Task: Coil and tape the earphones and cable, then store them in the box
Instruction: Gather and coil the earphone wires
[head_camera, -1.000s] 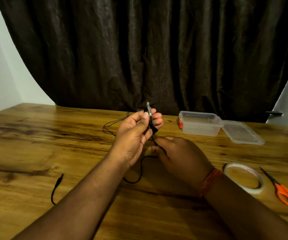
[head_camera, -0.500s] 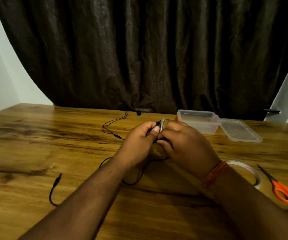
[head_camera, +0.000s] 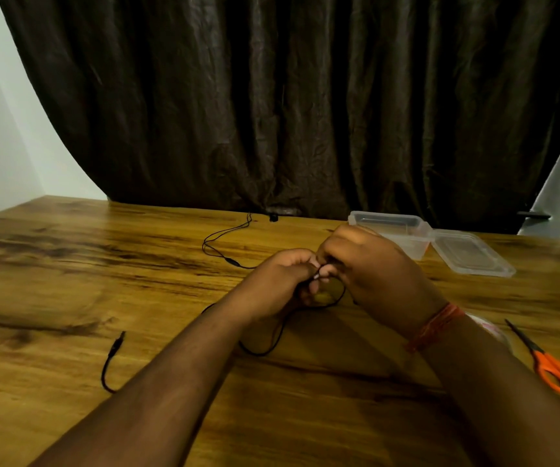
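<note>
My left hand (head_camera: 277, 284) and my right hand (head_camera: 369, 274) meet above the middle of the wooden table, both pinched on a thin black cable (head_camera: 272, 345). A small loop of it hangs under my fingers. Its plug end (head_camera: 118, 343) lies on the table at the left. The black earphone wires (head_camera: 224, 244) trail toward the back, with an earbud (head_camera: 273, 217) by the curtain. The clear plastic box (head_camera: 390, 227) stands open behind my right hand, its lid (head_camera: 467, 254) lying flat beside it.
A tape roll (head_camera: 489, 328) shows partly behind my right forearm. Orange-handled scissors (head_camera: 555, 365) lie at the right edge. A dark curtain hangs along the table's far side.
My left hand dropped from a raised position and my right hand came up to meet it. Both now close together on the cable, hiding the plug that showed between the fingers.
</note>
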